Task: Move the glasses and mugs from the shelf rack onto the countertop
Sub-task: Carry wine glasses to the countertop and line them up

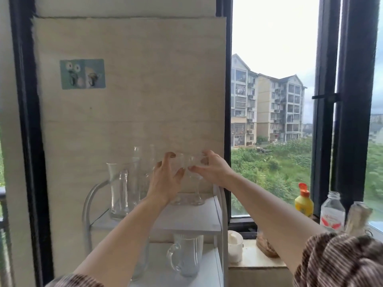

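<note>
A white shelf rack (pixel 207 222) stands against the beige wall panel. On its top shelf stand two clear stemmed glasses side by side. My left hand (pixel 165 179) wraps the bowl of the left stemmed glass (pixel 182 162). My right hand (pixel 211 168) grips the bowl of the right stemmed glass (pixel 196 183). Both feet still touch the shelf. Several tall clear glasses (pixel 124 187) stand at the shelf's left. On the lower shelf sits a clear glass mug (pixel 186 257) with a handle, beside a tall glass partly hidden by my left forearm.
To the right, a window sill (pixel 255 259) carries a white cup (pixel 235 248), a yellow bottle with an orange cap (pixel 304 204), a clear labelled bottle (pixel 332 212) and a jar (pixel 358 218). Black window frames flank the rack. The countertop is out of view.
</note>
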The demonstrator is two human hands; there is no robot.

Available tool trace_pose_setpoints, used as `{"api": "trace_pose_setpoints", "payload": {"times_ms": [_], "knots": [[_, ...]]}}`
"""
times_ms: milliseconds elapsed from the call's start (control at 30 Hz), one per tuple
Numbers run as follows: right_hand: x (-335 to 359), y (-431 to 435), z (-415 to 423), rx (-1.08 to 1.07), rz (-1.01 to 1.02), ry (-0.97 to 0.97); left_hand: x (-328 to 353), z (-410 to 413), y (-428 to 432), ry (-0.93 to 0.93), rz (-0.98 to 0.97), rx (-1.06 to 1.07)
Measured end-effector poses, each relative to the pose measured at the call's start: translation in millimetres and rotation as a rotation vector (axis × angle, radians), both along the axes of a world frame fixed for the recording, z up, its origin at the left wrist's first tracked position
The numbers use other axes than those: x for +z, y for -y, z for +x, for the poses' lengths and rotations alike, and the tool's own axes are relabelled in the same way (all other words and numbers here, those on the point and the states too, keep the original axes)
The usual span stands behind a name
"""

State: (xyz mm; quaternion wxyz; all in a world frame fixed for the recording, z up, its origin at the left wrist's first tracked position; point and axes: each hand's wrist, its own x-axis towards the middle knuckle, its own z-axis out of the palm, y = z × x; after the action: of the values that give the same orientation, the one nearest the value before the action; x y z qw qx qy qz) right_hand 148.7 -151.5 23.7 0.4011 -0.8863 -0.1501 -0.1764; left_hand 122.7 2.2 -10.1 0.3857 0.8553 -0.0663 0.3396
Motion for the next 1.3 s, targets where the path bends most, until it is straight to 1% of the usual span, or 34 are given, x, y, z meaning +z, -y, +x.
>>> {"api": "trace_pose_setpoints", "payload": {"times_ms": [133, 267, 333, 467, 567, 733, 800, 967, 1167, 1267, 1300], "knots": [[-1, 0, 2, 0.017, 0.094, -0.007, -3, 4, 0, 0.061, -0.068, -0.032], [-1, 0, -3, 0.022, 0.128, 0.018, -4, -1, -3, 0.110, -0.108, -0.037], [0, -1, -8, 0.033, 0.160, 0.040, -2, -8, -4, 0.166, -0.116, -0.041], [16, 5, -25, 0.046, 0.287, 0.101, 17, -27, -3, 0.290, -0.114, -0.041], [35, 15, -45, 0.048, 0.389, 0.146, 35, -46, 1, 0.359, -0.166, -0.057], [51, 49, -82, 0.025, 0.434, 0.219, 59, -76, 24, 0.407, -0.225, -0.062], [49, 68, -101, -0.010, 0.423, 0.230, 61, -88, 39, 0.398, -0.234, -0.083], [24, 135, -154, -0.110, 0.378, 0.189, 43, -119, 91, 0.317, -0.140, -0.203], [-20, 241, -247, -0.293, 0.366, 0.096, -8, -173, 193, 0.092, -0.218, -0.461], [-42, 304, -308, -0.363, 0.383, 0.057, -33, -222, 259, 0.004, -0.262, -0.546], [-49, 314, -317, -0.381, 0.383, 0.044, -40, -229, 271, -0.017, -0.267, -0.556]]}}
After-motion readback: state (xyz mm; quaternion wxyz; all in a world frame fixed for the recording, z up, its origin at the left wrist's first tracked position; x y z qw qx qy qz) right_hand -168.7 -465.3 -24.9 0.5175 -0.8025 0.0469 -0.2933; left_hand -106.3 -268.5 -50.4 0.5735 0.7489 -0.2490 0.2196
